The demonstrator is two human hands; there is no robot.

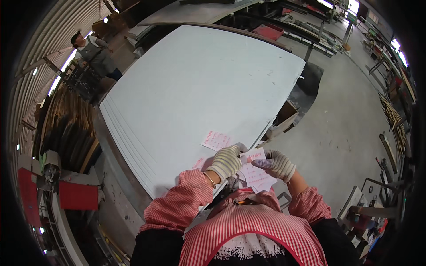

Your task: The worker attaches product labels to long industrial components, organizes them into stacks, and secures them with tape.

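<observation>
Several white paper slips with red print (257,178) hang between my two hands, just in front of my striped apron. My left hand (226,162), in a striped work glove, pinches their left edge. From the other side my right hand (277,164), gloved too, closes on the upper slip. A single printed slip (216,140) lies on the large stack of white sheets (199,84), just beyond my left hand. Another slip (202,163) on the stack is partly covered by my left hand and sleeve.
A person (95,55) in a cap and apron stands beyond the stack at the far left. Stacked brown boards (66,128) and a red panel (79,196) are on the left. Grey floor (341,119) stretches along the right, with a cluttered cart (366,221) at lower right.
</observation>
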